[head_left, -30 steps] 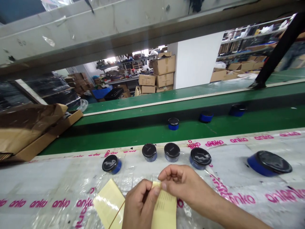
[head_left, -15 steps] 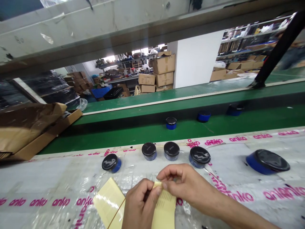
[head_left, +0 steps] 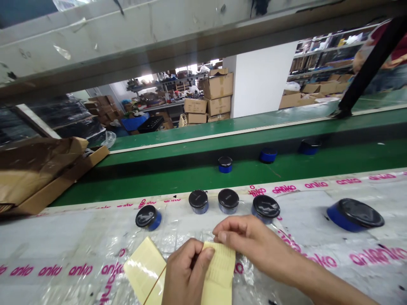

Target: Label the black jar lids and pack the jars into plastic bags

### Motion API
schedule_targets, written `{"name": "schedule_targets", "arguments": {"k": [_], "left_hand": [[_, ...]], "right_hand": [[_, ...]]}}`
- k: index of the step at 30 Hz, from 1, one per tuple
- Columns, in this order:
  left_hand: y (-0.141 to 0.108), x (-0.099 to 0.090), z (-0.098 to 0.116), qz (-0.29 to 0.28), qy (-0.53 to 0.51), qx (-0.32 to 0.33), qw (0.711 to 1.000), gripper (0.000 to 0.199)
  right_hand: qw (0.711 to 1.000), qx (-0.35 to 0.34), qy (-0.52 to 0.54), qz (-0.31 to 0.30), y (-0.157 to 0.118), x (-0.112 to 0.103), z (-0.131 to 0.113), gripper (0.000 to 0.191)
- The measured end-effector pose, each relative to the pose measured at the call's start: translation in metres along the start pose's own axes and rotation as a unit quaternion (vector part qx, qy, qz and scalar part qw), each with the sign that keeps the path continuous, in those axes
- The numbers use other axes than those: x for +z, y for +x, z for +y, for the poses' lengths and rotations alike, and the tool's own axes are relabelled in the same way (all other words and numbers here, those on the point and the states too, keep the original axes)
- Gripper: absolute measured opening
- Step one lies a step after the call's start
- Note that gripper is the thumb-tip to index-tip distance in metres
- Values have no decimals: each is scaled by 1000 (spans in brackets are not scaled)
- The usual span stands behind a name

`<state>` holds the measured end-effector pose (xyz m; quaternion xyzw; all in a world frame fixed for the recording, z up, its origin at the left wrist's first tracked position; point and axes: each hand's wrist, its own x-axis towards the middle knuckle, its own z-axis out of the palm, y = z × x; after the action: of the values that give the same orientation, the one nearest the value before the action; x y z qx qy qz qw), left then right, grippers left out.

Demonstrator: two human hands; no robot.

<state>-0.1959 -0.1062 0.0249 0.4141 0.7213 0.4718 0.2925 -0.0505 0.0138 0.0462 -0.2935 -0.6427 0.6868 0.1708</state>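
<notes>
My left hand (head_left: 187, 271) pinches the top left of a yellow printed sheet (head_left: 219, 271) between thumb and fingers. At the sheet's top right edge, my right hand (head_left: 254, 241) has its thumb and index finger closed together; whether they hold anything is too small to tell. More yellow paper (head_left: 144, 267) with a brown band across it lies left of my left hand. Just beyond my hands stand round black-lidded containers, among them one at the left (head_left: 148, 217), two in the middle (head_left: 198, 201) and one behind my right hand (head_left: 266, 207).
Another black-lidded container (head_left: 356, 215) sits at the right. Blue round containers (head_left: 225, 164) stand on the green belt (head_left: 178, 180) beyond the table edge. An open cardboard box (head_left: 63, 173) is at the left. A metal beam (head_left: 159, 38) crosses overhead; a person (head_left: 391, 51) is at the far right.
My right hand's fingertips have moved slightly right and up along the sheet's top, uncovering more of its printing. The containers on the belt have shifted slightly left. A person has appeared at upper right.
</notes>
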Motion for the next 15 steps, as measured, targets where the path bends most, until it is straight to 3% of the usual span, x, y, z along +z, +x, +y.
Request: {"name": "schedule_targets", "arguments": {"k": [7,10,15], "left_hand": [[-1,4,3,-21,-102,-60,993,38],[1,5,5,-3,-163,-89,983,41],[4,4,4,9,-151,-84,985,39]], "right_hand": [[1000,25,-9,-12,1,6,6,7],[999,43,-5,-11,2,5,7,7],[999,31,-1,8,4,8,9,6]]}}
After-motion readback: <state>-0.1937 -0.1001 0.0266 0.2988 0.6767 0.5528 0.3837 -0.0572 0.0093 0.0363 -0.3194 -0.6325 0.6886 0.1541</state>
